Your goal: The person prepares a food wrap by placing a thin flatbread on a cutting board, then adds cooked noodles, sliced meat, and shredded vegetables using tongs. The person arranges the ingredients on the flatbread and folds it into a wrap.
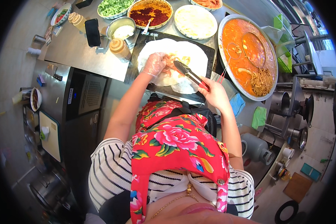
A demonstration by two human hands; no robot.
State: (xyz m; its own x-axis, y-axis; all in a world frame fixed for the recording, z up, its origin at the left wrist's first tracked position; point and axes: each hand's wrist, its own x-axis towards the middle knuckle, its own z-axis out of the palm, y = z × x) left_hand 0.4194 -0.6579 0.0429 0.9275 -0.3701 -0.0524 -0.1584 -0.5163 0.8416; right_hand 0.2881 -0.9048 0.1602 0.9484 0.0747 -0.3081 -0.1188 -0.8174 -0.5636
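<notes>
Thin white flatbread sheets [196, 53] lie spread on a black board [131, 67]. A reddish and yellowish filling [184, 60] rests on their middle. My left hand [155, 64], in a clear plastic glove, has its fingers closed at the filling's left edge; what they pinch is too small to tell. My right hand [212, 91], bare, grips the red handle of black-tipped tongs [188, 73], whose tips touch the filling from the right. Above the board stand a bowl of red chili sauce [150, 12] with a spoon and a bowl of pale shreds [196, 21].
A large metal basin of orange-red broth [236, 56] with a ring and a wire skimmer stands at right. Left of the board are a squeeze bottle [119, 50], a metal pot [112, 28] and an upright phone [92, 32]. Blue [236, 105] and green cloths [259, 117] lie lower right.
</notes>
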